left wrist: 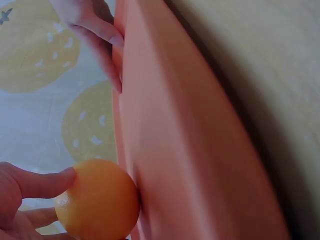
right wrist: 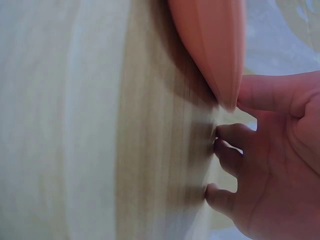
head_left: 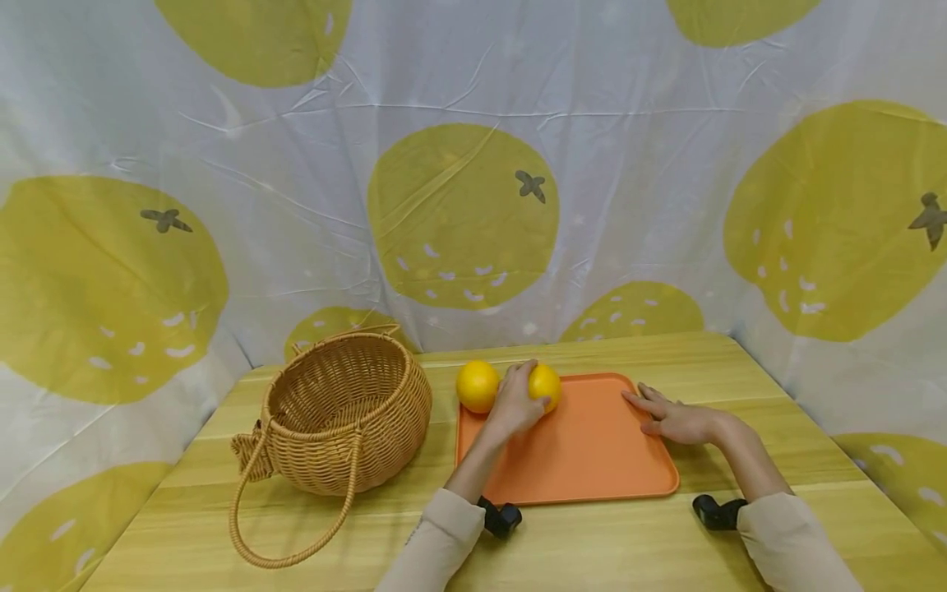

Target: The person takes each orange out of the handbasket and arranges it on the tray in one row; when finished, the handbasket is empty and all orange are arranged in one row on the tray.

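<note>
Two oranges sit at the far left of an orange rectangular tray. My left hand reaches over the tray and grips the right-hand orange. In the left wrist view the thumb lies on the near side of that orange, with fingers around its other side. The other orange sits just left of the hand. At the tray's right edge, my right hand rests with spread fingers. In the right wrist view its thumb touches the tray rim, while other fingertips reach down to the table.
A round wicker basket stands left of the tray, its opening facing up and its handle folded down toward the front. Everything is on a wood-grain table. A fruit-print curtain hangs behind and along the sides.
</note>
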